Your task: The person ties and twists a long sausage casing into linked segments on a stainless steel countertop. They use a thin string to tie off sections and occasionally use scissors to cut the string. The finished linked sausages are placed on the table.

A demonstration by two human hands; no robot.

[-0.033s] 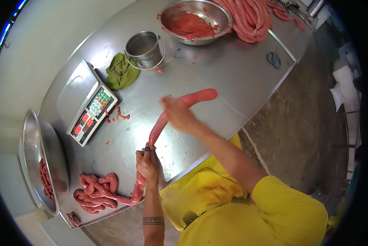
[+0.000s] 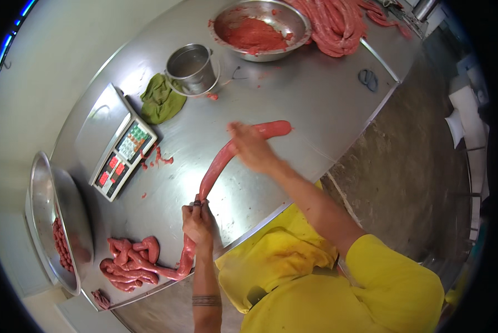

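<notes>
A long, plump raw sausage (image 2: pixel 219 166) curves across the steel table, its rounded tip at the right end. My left hand (image 2: pixel 198 222) is closed around its narrowed lower end. Below that fist the casing runs down to a coiled pile of slack, partly filled sausage (image 2: pixel 130 263) near the table's front left. Across the sausage's upper bend lies my right hand (image 2: pixel 253 149), fingers stretched past the far side, palm side hidden. A thin pale string (image 2: pixel 318 152) shows to the right of the tip.
A digital scale (image 2: pixel 121 150) stands left, beside a green cloth (image 2: pixel 161 102) and a metal pail (image 2: pixel 193 69). Meat bits (image 2: pixel 163 158) lie near it. Behind are a bowl of ground meat (image 2: pixel 211 33), heaped sausages (image 2: pixel 335 25) and scissors (image 2: pixel 367 80). A large basin (image 2: pixel 74 213) is far left.
My right hand has moved slightly right along the sausage, toward its tip. My left hand keeps its grip in nearly the same place.
</notes>
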